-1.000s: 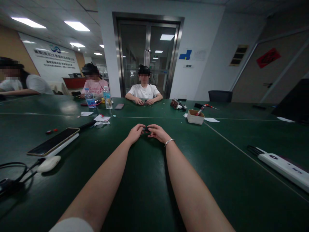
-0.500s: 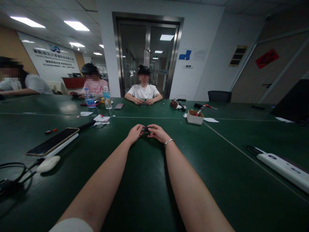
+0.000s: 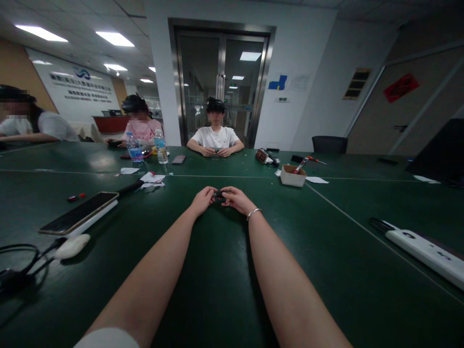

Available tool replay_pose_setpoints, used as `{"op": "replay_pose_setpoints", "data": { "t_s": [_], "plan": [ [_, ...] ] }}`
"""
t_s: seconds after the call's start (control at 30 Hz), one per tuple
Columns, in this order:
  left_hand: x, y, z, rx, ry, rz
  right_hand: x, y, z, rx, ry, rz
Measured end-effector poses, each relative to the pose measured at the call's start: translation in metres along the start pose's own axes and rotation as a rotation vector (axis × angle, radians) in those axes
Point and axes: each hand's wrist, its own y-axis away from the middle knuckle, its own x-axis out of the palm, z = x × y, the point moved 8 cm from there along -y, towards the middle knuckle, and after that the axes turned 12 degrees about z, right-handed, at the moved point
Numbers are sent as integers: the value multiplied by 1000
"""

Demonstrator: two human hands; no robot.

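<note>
Both my arms reach forward over the dark green table (image 3: 221, 270). Between my fingertips is a small black object (image 3: 219, 194), too small and dark to name. My left hand (image 3: 203, 200) pinches its left end with thumb and fingers. From the other side my right hand (image 3: 236, 198), with a silver bracelet at the wrist, has its fingers closed on the right end. The fingers hide much of the object.
A phone (image 3: 79, 212) lies on a white block at left, near a white rounded device (image 3: 72, 246) and black cables. Ahead stand two bottles (image 3: 160, 147) and a small box (image 3: 293, 176). A white power strip (image 3: 424, 249) lies right. A person (image 3: 215, 137) sits opposite.
</note>
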Motion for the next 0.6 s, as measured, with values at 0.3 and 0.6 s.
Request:
{"op": "replay_pose_setpoints", "data": {
  "t_s": [0.3, 0.6],
  "plan": [
    [-6, 7, -15, 87, 6, -58, -5, -3, -4, 27, 16, -31],
    [-11, 9, -18, 110, 27, -88, 2, 1, 7, -39, 73, 26]
  ]
}}
